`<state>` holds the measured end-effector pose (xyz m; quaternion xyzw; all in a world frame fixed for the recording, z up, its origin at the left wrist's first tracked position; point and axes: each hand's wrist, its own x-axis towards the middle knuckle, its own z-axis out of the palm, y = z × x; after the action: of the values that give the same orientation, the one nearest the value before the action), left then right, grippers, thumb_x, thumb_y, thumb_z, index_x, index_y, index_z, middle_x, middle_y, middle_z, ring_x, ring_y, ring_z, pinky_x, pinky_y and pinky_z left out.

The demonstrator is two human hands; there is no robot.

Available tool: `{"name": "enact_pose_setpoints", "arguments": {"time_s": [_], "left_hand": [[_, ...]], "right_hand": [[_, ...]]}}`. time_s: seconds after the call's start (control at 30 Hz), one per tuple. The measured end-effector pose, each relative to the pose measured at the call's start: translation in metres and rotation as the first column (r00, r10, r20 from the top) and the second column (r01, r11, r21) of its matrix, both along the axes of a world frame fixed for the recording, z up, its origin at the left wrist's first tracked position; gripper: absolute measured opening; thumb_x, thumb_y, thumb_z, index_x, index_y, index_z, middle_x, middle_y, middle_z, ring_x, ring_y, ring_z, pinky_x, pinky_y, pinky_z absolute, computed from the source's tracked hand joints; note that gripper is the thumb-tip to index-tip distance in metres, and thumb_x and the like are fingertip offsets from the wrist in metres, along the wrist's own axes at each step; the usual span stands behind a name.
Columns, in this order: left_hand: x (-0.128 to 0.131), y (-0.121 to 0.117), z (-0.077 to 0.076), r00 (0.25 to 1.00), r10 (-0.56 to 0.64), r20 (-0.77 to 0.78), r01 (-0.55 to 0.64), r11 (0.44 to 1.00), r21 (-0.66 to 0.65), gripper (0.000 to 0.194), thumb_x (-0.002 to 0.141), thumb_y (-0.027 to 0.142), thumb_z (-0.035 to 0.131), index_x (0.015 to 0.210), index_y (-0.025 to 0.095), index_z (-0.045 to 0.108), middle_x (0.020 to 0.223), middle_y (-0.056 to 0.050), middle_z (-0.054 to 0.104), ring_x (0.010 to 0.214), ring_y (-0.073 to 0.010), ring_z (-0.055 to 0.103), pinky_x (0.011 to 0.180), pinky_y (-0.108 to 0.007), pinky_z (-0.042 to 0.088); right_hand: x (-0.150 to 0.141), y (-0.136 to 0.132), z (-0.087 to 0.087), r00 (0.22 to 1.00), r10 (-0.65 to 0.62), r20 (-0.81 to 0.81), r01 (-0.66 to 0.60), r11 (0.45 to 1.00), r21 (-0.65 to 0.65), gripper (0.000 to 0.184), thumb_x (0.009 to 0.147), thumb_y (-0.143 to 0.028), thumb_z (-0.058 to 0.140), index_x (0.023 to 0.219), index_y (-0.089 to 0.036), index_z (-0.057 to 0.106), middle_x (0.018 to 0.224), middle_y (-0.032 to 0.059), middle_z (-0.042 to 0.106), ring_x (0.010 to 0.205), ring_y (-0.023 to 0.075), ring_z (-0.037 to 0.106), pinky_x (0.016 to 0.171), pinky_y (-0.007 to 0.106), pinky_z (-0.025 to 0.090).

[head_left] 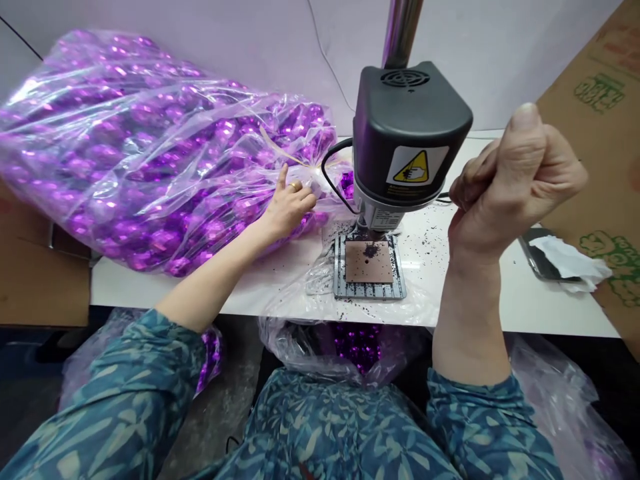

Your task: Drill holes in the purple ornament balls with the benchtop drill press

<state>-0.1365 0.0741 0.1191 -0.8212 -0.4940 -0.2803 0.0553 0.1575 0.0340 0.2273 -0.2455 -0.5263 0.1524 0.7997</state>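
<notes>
My left hand (291, 208) is over the tied neck of a big clear plastic bag (165, 157) full of shiny purple faceted balls. Its little finger is raised and the others are curled; what their tips pinch, if anything, is hidden. To the right of a black bench drill press (413, 127), my right hand (515, 180) is raised in a fist, thumb uppermost. Its fingers hide whatever they grip. Below the drill head, a brown square plate (369, 267) with a small dark hole lies on the slotted metal base (340, 287), dusted with dark shavings.
Dark shavings are scattered over the white table (500, 313). A phone (537, 257) lies at right under a crumpled white tissue (570, 260), beside a cardboard box (600, 133). Below the table's front edge hangs an open plastic bag (300, 347) with purple balls (357, 347).
</notes>
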Motion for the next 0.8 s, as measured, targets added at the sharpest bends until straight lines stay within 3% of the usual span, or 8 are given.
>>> {"name": "enact_pose_setpoints", "arguments": {"time_s": [0.13, 0.27, 0.4, 0.57, 0.8], "left_hand": [[0.006, -0.019, -0.012, 0.997, -0.072, 0.025, 0.074, 0.996, -0.057, 0.023, 0.093, 0.011, 0.053, 0.077, 0.025, 0.063, 0.075, -0.001, 0.061, 0.096, -0.0248, 0.065, 0.131, -0.070, 0.025], [0.009, -0.029, -0.019, 0.983, -0.159, -0.088, 0.143, 0.977, -0.160, 0.028, 0.091, 0.006, 0.048, 0.080, 0.025, 0.065, 0.076, -0.001, 0.062, 0.088, -0.0218, 0.063, 0.130, -0.061, 0.033], [-0.002, -0.036, -0.014, 0.942, -0.256, -0.214, 0.211, 0.954, -0.214, 0.029, 0.090, 0.003, 0.046, 0.079, 0.022, 0.065, 0.078, -0.005, 0.065, 0.083, -0.0231, 0.060, 0.105, -0.046, 0.052], [-0.016, -0.058, -0.018, 0.879, -0.301, -0.370, 0.224, 0.946, -0.235, 0.027, 0.094, 0.003, 0.049, 0.082, 0.020, 0.065, 0.083, -0.009, 0.068, 0.082, -0.0249, 0.059, 0.084, -0.038, 0.049], [-0.020, -0.078, -0.030, 0.853, -0.320, -0.411, 0.232, 0.940, -0.251, 0.024, 0.097, 0.006, 0.050, 0.086, 0.018, 0.067, 0.087, -0.009, 0.069, 0.083, -0.0250, 0.061, 0.088, -0.039, 0.046]], "right_hand": [[0.000, 0.002, 0.000, 1.000, 0.003, -0.011, -0.003, 1.000, 0.013, 0.050, 0.097, -0.034, 0.057, 0.051, -0.016, 0.045, 0.042, -0.0077, 0.034, 0.038, -0.0012, 0.034, 0.045, 0.023, 0.023], [0.001, 0.003, 0.001, 1.000, 0.013, -0.005, -0.013, 1.000, 0.027, 0.053, 0.095, -0.037, 0.059, 0.050, -0.016, 0.044, 0.042, -0.0075, 0.032, 0.037, -0.0010, 0.034, 0.044, 0.024, 0.022], [0.001, 0.000, 0.004, 1.000, 0.027, 0.000, -0.027, 1.000, -0.010, 0.056, 0.093, -0.044, 0.063, 0.050, -0.017, 0.041, 0.041, -0.0084, 0.034, 0.036, -0.0002, 0.034, 0.041, 0.023, 0.021], [0.001, -0.001, 0.007, 0.997, 0.068, -0.032, -0.068, 0.997, -0.023, 0.053, 0.088, -0.042, 0.068, 0.052, -0.020, 0.037, 0.039, -0.0098, 0.031, 0.033, 0.0012, 0.029, 0.036, 0.022, 0.017], [0.002, 0.001, 0.009, 0.997, 0.054, -0.051, -0.057, 0.997, -0.056, 0.049, 0.093, -0.024, 0.056, 0.049, -0.022, 0.033, 0.037, -0.0077, 0.028, 0.032, 0.0030, 0.023, 0.033, 0.023, 0.014]]}}
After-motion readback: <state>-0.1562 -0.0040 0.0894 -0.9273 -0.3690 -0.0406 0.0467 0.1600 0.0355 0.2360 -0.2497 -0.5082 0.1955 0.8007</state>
